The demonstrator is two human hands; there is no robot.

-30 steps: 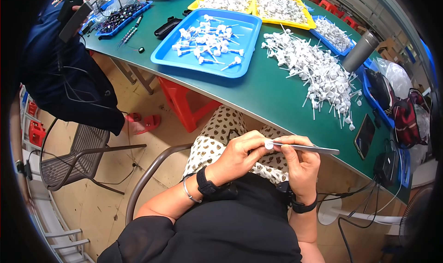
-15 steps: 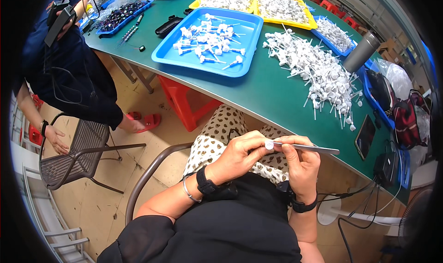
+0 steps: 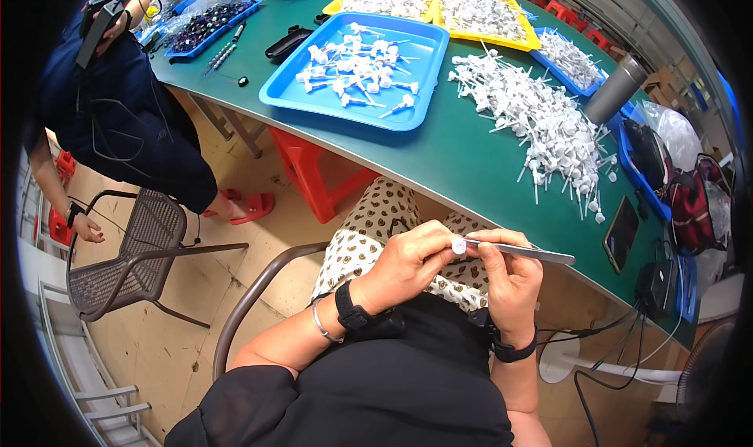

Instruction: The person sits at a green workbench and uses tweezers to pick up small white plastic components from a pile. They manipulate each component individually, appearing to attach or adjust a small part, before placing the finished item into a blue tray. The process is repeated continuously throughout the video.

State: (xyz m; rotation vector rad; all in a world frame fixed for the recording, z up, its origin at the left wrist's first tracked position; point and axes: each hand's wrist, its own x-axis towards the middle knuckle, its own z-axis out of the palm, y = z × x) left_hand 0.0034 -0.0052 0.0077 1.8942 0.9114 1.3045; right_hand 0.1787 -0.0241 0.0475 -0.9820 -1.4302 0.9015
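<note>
Above my lap, my left hand [image 3: 416,256] pinches a small round white plastic piece [image 3: 460,245] between thumb and fingers. My right hand [image 3: 511,273] grips a slim, flat metal tool [image 3: 533,252], its broad end sticking out to the right. The tool's narrow tip meets or nearly meets the white piece; contact is too small to make out. On the green table [image 3: 392,150], a loose heap of similar white stemmed plastic pieces [image 3: 541,121] lies ahead to the right. A blue tray [image 3: 274,94] with more of these pieces stands near the table edge.
Yellow trays [image 3: 502,41] of white pieces sit farther back. To the right are a metal flask [image 3: 616,90], a phone [image 3: 621,234] and a checkered bag [image 3: 694,204]. A person [image 3: 118,110] stands at left beside a brown chair [image 3: 141,243]; a red stool [image 3: 302,176] is under the table.
The person at left has drawn their lowered hand up and away from the chair seat and shifted a little. My own hands have barely moved and keep the same holds.
</note>
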